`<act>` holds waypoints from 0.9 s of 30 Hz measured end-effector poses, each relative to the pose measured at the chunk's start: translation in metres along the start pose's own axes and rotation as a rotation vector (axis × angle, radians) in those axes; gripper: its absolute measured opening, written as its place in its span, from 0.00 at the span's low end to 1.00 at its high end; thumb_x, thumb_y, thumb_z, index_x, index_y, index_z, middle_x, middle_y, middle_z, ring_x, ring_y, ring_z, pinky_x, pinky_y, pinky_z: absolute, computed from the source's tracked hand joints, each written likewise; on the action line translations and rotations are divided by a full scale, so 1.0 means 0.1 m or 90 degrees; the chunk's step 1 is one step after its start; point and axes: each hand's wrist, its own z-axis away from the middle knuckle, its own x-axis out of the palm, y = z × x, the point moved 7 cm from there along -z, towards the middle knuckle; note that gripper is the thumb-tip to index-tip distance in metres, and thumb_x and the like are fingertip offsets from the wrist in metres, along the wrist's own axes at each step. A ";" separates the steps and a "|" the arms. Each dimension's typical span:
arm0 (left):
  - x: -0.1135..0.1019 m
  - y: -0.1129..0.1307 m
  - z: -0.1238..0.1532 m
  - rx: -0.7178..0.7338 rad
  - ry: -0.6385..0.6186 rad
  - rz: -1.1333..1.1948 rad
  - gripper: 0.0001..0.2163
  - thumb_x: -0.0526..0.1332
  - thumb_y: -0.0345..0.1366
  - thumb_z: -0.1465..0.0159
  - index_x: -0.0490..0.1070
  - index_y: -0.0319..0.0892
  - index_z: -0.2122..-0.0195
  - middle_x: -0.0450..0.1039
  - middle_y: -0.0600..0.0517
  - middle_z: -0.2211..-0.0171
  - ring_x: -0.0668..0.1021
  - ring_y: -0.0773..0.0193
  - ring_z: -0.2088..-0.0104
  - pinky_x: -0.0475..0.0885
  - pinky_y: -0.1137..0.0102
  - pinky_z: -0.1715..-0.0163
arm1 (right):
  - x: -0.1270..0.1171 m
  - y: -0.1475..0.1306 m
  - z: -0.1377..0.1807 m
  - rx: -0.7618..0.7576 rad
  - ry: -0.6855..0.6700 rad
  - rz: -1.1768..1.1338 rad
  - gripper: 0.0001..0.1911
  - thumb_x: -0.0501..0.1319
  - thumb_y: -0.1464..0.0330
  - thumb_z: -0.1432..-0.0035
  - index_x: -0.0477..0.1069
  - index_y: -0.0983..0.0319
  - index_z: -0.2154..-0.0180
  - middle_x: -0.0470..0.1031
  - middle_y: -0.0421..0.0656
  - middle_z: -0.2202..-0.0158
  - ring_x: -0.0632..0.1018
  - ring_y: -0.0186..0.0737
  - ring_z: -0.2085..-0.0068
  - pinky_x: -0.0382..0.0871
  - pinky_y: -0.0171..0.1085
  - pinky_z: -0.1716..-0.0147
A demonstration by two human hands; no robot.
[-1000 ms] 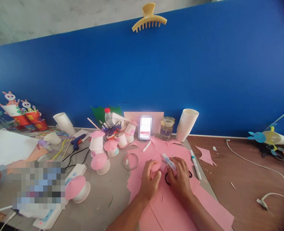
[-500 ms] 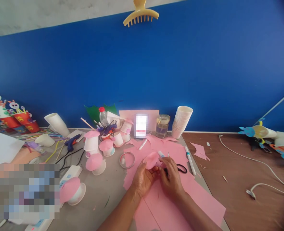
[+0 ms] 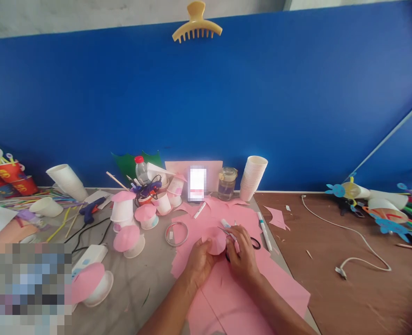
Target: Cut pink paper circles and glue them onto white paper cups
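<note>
A round piece of pink paper (image 3: pixel 213 242) is pinched between the thumb and fingers of my left hand (image 3: pixel 199 261), its face turned toward me. My right hand (image 3: pixel 242 255) grips scissors (image 3: pixel 224 230) with black handles, partly hidden by the fingers. Their blades point left at the upper right edge of the paper; whether they touch it I cannot tell. Both hands are above large sheets of pink paper (image 3: pixel 272 284) spread over the table.
Paper cups with pink tops (image 3: pixel 126 238) stand to the left, near a glue gun (image 3: pixel 92 209) and a power strip (image 3: pixel 89 260). Behind are a lit phone (image 3: pixel 196 184), a glass jar (image 3: pixel 227 184) and stacked paper cups (image 3: pixel 254 178). A marker (image 3: pixel 264 231) lies right.
The pink paper piece has been turned to face me more fully. The scissors' blades now show at its edge as my right hand shifts. My view has swung slightly right.
</note>
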 end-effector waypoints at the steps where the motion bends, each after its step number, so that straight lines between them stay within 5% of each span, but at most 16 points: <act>1: -0.02 0.00 -0.01 -0.002 0.005 0.012 0.06 0.63 0.31 0.43 0.72 0.35 0.65 0.78 0.43 0.66 0.77 0.51 0.57 0.71 0.55 0.54 | -0.02 0.01 -0.01 -0.002 0.008 0.006 0.15 0.52 0.75 0.41 0.65 0.59 0.53 0.69 0.48 0.58 0.71 0.47 0.56 0.66 0.52 0.54; 17: -0.18 -0.05 -0.03 -0.064 0.112 0.114 0.09 0.62 0.30 0.42 0.68 0.35 0.61 0.76 0.41 0.63 0.79 0.51 0.59 0.74 0.56 0.57 | -0.08 0.17 -0.16 0.039 0.036 0.094 0.11 0.52 0.71 0.40 0.69 0.60 0.57 0.72 0.48 0.60 0.73 0.46 0.57 0.71 0.45 0.61; 27: -0.22 -0.04 -0.05 -0.047 0.143 0.115 0.02 0.59 0.27 0.41 0.65 0.37 0.68 0.76 0.45 0.68 0.80 0.56 0.65 0.76 0.57 0.61 | -0.32 0.36 -0.87 -0.035 -0.010 0.283 0.12 0.51 0.72 0.40 0.74 0.62 0.67 0.75 0.46 0.67 0.74 0.43 0.64 0.66 0.40 0.62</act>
